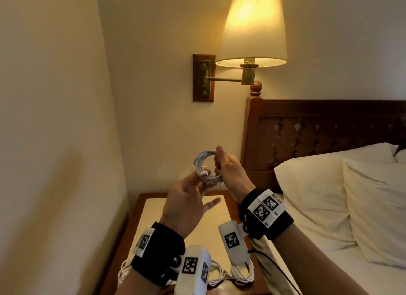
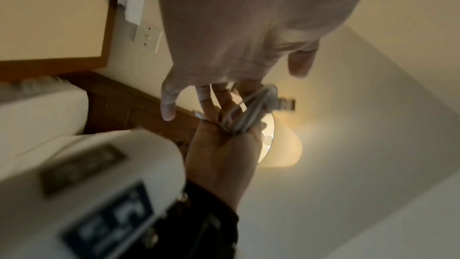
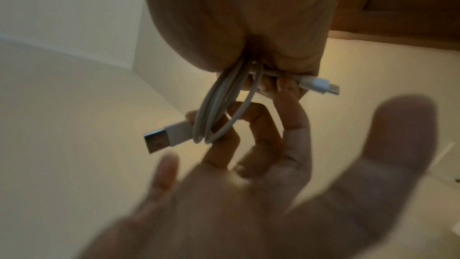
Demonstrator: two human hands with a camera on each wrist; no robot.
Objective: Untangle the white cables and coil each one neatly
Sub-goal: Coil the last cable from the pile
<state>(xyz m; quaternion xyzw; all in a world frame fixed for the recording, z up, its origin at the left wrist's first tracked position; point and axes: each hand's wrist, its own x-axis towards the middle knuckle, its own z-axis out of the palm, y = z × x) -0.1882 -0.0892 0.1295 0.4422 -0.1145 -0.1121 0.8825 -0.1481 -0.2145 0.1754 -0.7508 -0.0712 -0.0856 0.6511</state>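
The bed (image 1: 329,206) with white pillows stands at the right, its carved wooden headboard (image 1: 318,130) against the wall under a lit wall lamp (image 1: 252,28). The nightstand (image 1: 153,209) sits in the corner beside the bed; its near edge carries further white cables (image 1: 242,272), loosely looped. Above the nightstand, held in the air, is the white cable coil (image 1: 205,166): several round turns of thin white cord, bunched close together. The right hand (image 1: 228,171) grips the coil's right side, fingers and thumb curled around the bundled turns. The left hand (image 1: 186,204) has straight, spread fingers whose tips touch the coil from below. A USB-A plug (image 3: 165,135) projects from the coil at one side; a smaller plug (image 3: 321,86) projects beside the right hand's fingers.
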